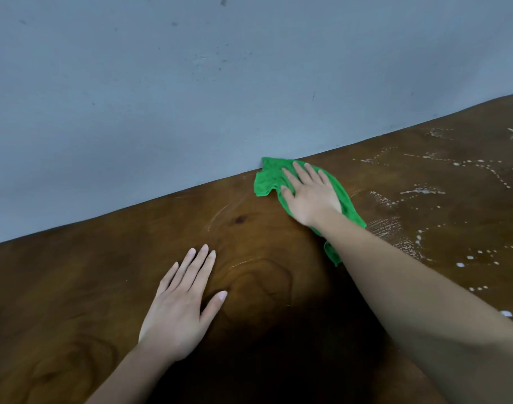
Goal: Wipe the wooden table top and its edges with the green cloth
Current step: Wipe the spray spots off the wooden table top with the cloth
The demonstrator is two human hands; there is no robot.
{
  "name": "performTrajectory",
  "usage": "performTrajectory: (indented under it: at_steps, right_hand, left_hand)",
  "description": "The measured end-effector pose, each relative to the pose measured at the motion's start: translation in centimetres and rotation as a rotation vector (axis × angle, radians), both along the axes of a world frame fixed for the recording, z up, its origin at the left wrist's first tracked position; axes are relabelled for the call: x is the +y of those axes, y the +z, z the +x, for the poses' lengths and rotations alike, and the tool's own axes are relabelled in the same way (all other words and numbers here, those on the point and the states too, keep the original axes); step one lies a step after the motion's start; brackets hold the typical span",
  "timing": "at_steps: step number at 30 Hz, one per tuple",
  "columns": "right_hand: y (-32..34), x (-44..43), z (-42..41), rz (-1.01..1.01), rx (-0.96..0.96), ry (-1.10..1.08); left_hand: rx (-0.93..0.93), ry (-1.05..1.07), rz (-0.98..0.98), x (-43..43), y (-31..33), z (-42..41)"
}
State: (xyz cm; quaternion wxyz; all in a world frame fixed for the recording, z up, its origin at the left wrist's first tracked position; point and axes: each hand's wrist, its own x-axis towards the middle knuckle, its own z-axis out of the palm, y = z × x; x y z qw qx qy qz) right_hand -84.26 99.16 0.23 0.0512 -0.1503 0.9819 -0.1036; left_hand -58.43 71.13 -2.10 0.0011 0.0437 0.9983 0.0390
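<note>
The right hand lies flat, fingers spread, pressing the green cloth onto the wooden table top just above the frame's centre, where the cloth's far corner touches the grey-blue wall. The left hand rests palm-down on bare wood at lower left, fingers straight. White foamy droplets speckle the table at right, beside the cloth.

Wooden surface: dark brown, swirling grain, smooth, giving off a faint sheen; white soapy droplets are beading on its right part. Next, green cloth: soft matt fabric, lying crumpled. Painted wall: matt grey-blue, showing scuffs.
</note>
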Motion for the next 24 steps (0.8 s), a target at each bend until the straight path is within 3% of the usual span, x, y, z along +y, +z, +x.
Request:
performTrajectory:
  at_steps: [8,11,19,24]
  right_hand:
    - [0.0,11.4,-3.4,0.033,0.02,-0.244]
    - [0.3,11.8,-2.1,0.064,0.001,-0.265]
    - [-0.1,-2.0,6.7,0.039,0.002,0.226]
    - [-0.1,-9.6,6.7,0.014,0.012,0.418]
  left_hand:
    - [0.02,-0.028,-0.012,2.0,0.0,-1.5]
    - [0.021,-0.02,-0.014,2.0,0.0,-1.4]
    - [0.012,-0.017,-0.02,2.1,0.1,-1.5]
    - [-0.002,-0.007,0.011,2.2,0.2,-1.5]
